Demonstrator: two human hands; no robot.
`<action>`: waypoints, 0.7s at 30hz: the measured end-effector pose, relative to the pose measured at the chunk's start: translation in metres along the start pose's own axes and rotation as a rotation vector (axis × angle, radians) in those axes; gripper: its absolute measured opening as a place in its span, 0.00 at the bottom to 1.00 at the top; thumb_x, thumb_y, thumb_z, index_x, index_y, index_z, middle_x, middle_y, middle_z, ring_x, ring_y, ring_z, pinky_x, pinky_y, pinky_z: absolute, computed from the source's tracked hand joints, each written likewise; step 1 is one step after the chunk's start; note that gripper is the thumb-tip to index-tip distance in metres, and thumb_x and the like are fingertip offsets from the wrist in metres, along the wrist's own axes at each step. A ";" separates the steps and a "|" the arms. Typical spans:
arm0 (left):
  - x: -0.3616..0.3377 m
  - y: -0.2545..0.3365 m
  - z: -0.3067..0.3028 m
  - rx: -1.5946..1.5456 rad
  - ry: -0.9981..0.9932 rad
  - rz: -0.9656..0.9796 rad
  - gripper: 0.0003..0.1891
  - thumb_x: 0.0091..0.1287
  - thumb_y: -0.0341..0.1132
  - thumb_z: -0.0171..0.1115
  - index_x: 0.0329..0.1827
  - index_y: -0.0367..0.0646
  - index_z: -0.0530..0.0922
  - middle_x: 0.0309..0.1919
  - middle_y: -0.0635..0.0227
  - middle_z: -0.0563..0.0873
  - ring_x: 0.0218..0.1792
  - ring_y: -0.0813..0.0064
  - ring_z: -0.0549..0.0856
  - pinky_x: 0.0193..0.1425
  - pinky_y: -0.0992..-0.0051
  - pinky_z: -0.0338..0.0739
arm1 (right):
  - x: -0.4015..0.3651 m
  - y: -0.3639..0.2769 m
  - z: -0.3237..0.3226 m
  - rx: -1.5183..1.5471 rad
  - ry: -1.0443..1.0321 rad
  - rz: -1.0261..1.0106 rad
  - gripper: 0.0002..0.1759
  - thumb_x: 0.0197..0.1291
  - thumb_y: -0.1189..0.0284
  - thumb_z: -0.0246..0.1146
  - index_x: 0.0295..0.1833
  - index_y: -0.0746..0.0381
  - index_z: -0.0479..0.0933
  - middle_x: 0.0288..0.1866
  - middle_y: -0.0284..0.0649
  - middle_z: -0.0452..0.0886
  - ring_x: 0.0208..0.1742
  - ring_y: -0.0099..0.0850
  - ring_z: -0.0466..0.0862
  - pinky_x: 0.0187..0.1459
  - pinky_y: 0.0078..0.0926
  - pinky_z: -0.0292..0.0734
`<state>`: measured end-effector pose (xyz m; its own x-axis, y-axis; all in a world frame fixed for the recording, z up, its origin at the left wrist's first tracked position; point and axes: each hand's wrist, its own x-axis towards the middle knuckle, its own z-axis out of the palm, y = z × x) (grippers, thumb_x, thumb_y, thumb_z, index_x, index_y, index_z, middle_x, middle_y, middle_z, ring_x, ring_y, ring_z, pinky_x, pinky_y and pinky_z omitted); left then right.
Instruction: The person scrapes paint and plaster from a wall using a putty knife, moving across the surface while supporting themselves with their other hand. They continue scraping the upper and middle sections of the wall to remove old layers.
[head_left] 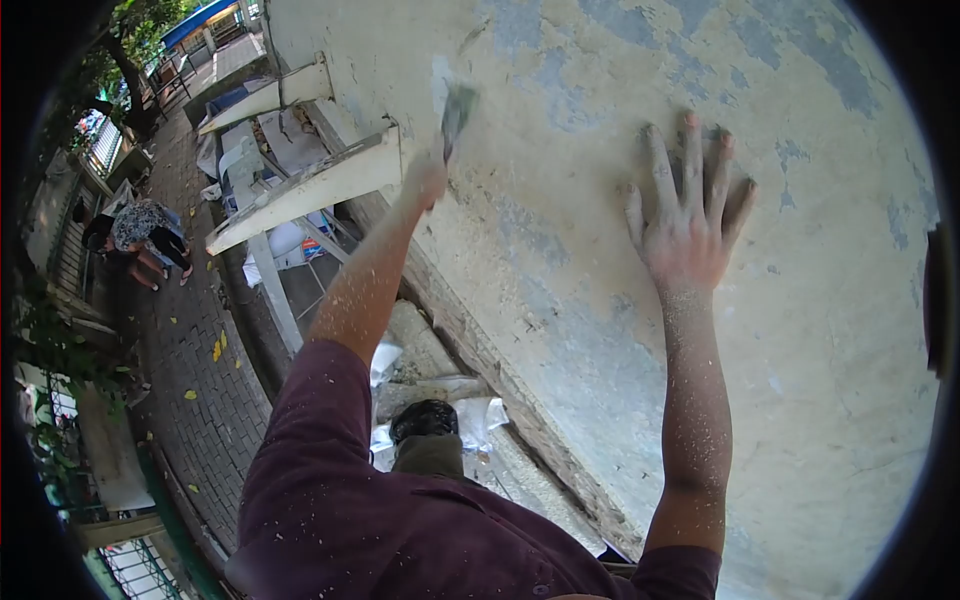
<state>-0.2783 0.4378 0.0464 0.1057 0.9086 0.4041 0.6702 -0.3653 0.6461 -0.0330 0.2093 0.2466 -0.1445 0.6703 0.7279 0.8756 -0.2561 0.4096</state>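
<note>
My left hand (425,182) is closed round the handle of a scraper (458,112), whose broad blade lies against or very near the wall and looks slightly blurred. Fingers spread, my right hand (688,225) rests flat on the wall (600,400) with nothing in it. Pale dust covers both forearms. The wall's cream paint has worn off in patches, showing bluish-grey beneath, around and between the two hands.
White angled brackets (310,190) jut from the wall at the left. Below are a ledge (540,450), plastic sheets (480,420) and my dark shoe (425,420). A person (145,228) bends over on the brick path (200,380) at far left.
</note>
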 end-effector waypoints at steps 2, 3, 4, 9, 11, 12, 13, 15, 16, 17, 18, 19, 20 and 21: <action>-0.058 -0.038 0.036 -0.050 -0.168 -0.167 0.19 0.71 0.35 0.39 0.63 0.39 0.62 0.29 0.38 0.80 0.31 0.39 0.80 0.36 0.48 0.72 | -0.001 0.000 -0.001 0.012 0.012 -0.009 0.33 0.61 0.46 0.52 0.72 0.34 0.57 0.78 0.24 0.49 0.78 0.32 0.46 0.74 0.52 0.33; -0.090 -0.064 0.057 0.098 -0.187 -0.028 0.20 0.70 0.35 0.41 0.64 0.38 0.61 0.29 0.38 0.80 0.31 0.39 0.80 0.36 0.47 0.72 | -0.002 0.000 -0.001 0.021 0.015 0.002 0.33 0.61 0.46 0.52 0.72 0.34 0.57 0.78 0.24 0.49 0.78 0.32 0.46 0.74 0.52 0.33; -0.106 -0.083 0.070 0.244 -0.208 0.115 0.21 0.70 0.34 0.42 0.65 0.37 0.59 0.28 0.38 0.80 0.30 0.39 0.80 0.36 0.47 0.72 | -0.003 0.001 -0.001 0.028 0.020 -0.011 0.33 0.61 0.47 0.53 0.72 0.35 0.57 0.78 0.24 0.49 0.78 0.32 0.46 0.74 0.52 0.34; -0.055 -0.012 0.027 -0.214 0.052 -0.291 0.38 0.71 0.59 0.31 0.40 0.27 0.77 0.34 0.36 0.80 0.37 0.40 0.82 0.45 0.54 0.72 | -0.004 0.004 0.002 0.048 0.032 -0.029 0.33 0.61 0.48 0.53 0.72 0.37 0.58 0.77 0.24 0.50 0.78 0.31 0.47 0.74 0.53 0.37; -0.018 0.042 -0.020 -0.343 0.147 -0.250 0.37 0.71 0.59 0.32 0.36 0.28 0.78 0.32 0.38 0.81 0.35 0.39 0.81 0.41 0.52 0.71 | -0.003 0.004 0.004 0.023 0.065 -0.038 0.33 0.60 0.49 0.54 0.72 0.37 0.59 0.77 0.24 0.50 0.78 0.31 0.48 0.74 0.52 0.38; 0.012 0.032 -0.021 -0.331 0.159 -0.189 0.37 0.72 0.59 0.32 0.35 0.29 0.78 0.31 0.38 0.81 0.35 0.40 0.81 0.40 0.53 0.72 | -0.003 0.003 0.005 0.030 0.057 -0.038 0.33 0.60 0.49 0.54 0.72 0.37 0.59 0.77 0.24 0.50 0.78 0.31 0.48 0.74 0.52 0.38; 0.019 0.029 -0.022 -0.324 0.164 -0.161 0.37 0.72 0.59 0.32 0.35 0.29 0.78 0.31 0.38 0.81 0.35 0.40 0.81 0.40 0.53 0.72 | -0.002 0.003 0.005 0.028 0.060 -0.034 0.32 0.61 0.48 0.54 0.71 0.37 0.59 0.77 0.23 0.50 0.78 0.30 0.48 0.74 0.52 0.38; 0.025 0.037 -0.029 -0.294 0.097 -0.195 0.35 0.72 0.57 0.32 0.38 0.29 0.77 0.30 0.39 0.81 0.34 0.42 0.82 0.38 0.53 0.73 | -0.004 0.004 0.005 0.028 0.067 -0.033 0.32 0.61 0.48 0.53 0.71 0.37 0.59 0.77 0.23 0.50 0.78 0.30 0.48 0.74 0.51 0.38; 0.020 0.041 -0.030 -0.281 0.069 -0.225 0.34 0.73 0.56 0.32 0.40 0.29 0.77 0.29 0.39 0.81 0.34 0.42 0.82 0.38 0.54 0.73 | -0.004 0.004 0.006 0.044 0.063 -0.033 0.32 0.61 0.48 0.53 0.71 0.37 0.59 0.77 0.23 0.50 0.78 0.30 0.47 0.74 0.51 0.38; 0.016 0.046 -0.032 -0.267 0.040 -0.255 0.33 0.73 0.55 0.32 0.42 0.30 0.77 0.29 0.39 0.81 0.34 0.43 0.82 0.37 0.54 0.73 | -0.004 0.004 0.006 0.061 0.060 -0.033 0.32 0.61 0.47 0.53 0.71 0.36 0.59 0.77 0.23 0.50 0.78 0.29 0.47 0.74 0.50 0.38; -0.003 0.043 -0.027 -0.296 -0.057 -0.359 0.31 0.74 0.53 0.32 0.48 0.30 0.73 0.29 0.38 0.81 0.34 0.42 0.82 0.38 0.53 0.73 | -0.005 0.004 0.006 0.069 0.064 -0.033 0.32 0.61 0.47 0.53 0.71 0.36 0.59 0.77 0.23 0.50 0.78 0.29 0.47 0.74 0.50 0.38; -0.018 0.039 -0.023 -0.321 -0.155 -0.456 0.29 0.74 0.51 0.32 0.54 0.30 0.70 0.30 0.38 0.81 0.34 0.42 0.82 0.39 0.52 0.73 | -0.005 0.004 0.007 0.056 0.062 -0.034 0.32 0.61 0.47 0.52 0.71 0.36 0.59 0.77 0.22 0.50 0.78 0.29 0.47 0.74 0.50 0.38; -0.029 0.023 -0.013 -0.245 -0.186 -0.466 0.30 0.74 0.51 0.32 0.54 0.30 0.71 0.30 0.38 0.81 0.34 0.42 0.82 0.39 0.52 0.73 | -0.004 0.004 0.007 0.042 0.060 -0.034 0.32 0.61 0.47 0.52 0.71 0.36 0.58 0.77 0.22 0.49 0.78 0.29 0.47 0.74 0.50 0.37; -0.043 -0.003 0.004 -0.173 -0.216 -0.480 0.30 0.74 0.51 0.32 0.54 0.30 0.71 0.29 0.38 0.81 0.34 0.42 0.82 0.38 0.53 0.73 | -0.005 0.004 0.007 0.045 0.064 -0.031 0.32 0.61 0.47 0.52 0.71 0.36 0.58 0.77 0.22 0.49 0.78 0.29 0.47 0.74 0.50 0.37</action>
<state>-0.2817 0.4008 0.0247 -0.0211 0.9955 -0.0921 0.5518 0.0884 0.8293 -0.0258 0.2097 0.2411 -0.1997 0.6307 0.7499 0.8900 -0.2033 0.4080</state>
